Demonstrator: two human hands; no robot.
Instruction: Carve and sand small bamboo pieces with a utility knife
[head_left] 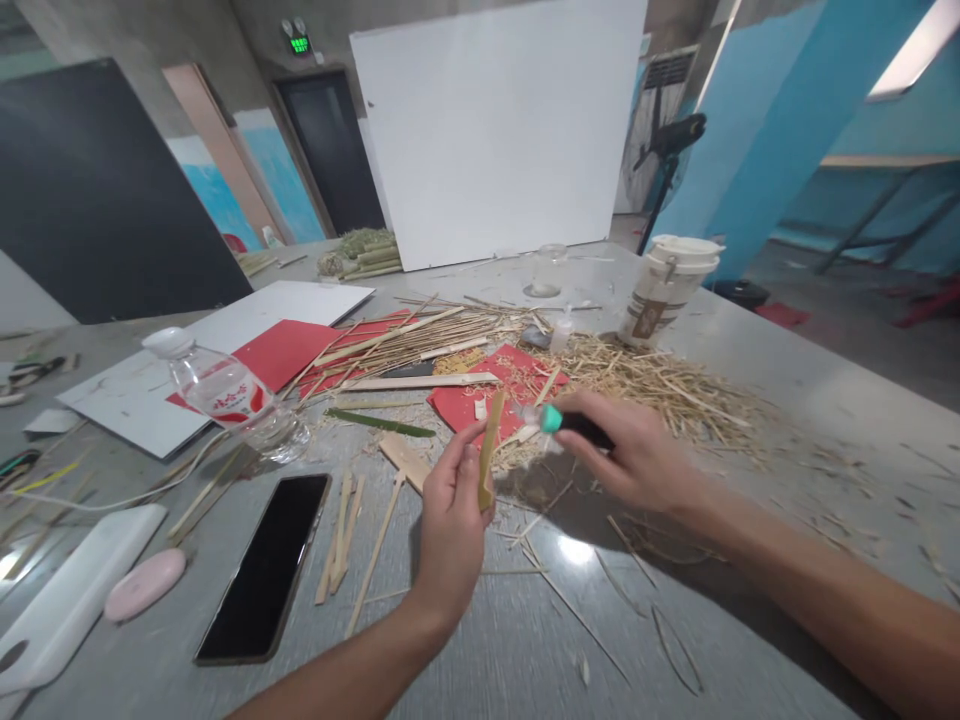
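Note:
My left hand (455,500) is closed round a yellowish bamboo strip (489,450), which stands nearly upright between thumb and fingers. To its right, my right hand (626,445) grips a dark-handled tool with a green collar (553,418). The tool's tip points left toward the strip and is blurred, so I cannot tell whether they touch. Beneath and behind the hands lies red paper (450,400) scattered with pale shavings. A flat piece of wood (403,458) rests just left of my left hand.
A water bottle (236,400), a black phone (264,570) and a pink oval object (145,585) are at the left. Thin sticks (397,350) and straw (667,385) lie behind the hands. A lidded cup (667,290) and a glass jar (547,272) stand farther back.

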